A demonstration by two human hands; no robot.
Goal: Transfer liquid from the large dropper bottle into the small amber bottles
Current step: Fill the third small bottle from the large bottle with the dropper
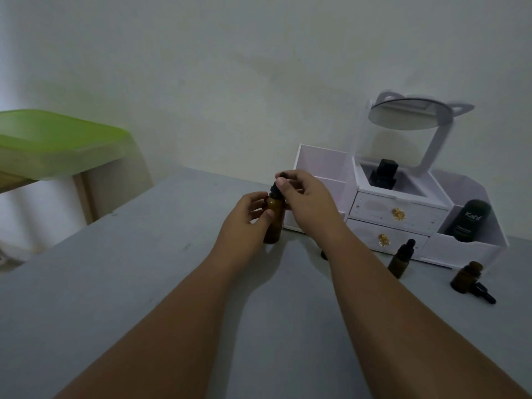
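Observation:
The large amber dropper bottle (273, 223) stands upright on the grey table (144, 283). My left hand (244, 217) wraps around its body. My right hand (305, 197) pinches its black dropper cap (277, 189) from above. To the right stands a small amber bottle (400, 259) with its black dropper cap on. Farther right is another small amber bottle (465, 276), uncapped, with a black dropper (485, 293) lying beside it. A dark object (324, 254) is mostly hidden behind my right forearm.
A white cosmetic organizer (403, 208) with two drawers and a tilted mirror (408, 116) stands against the wall at the back right; it holds a black tube (470, 220) and a black item (384, 174). A green plastic stool (57, 142) is at the left beyond the table edge.

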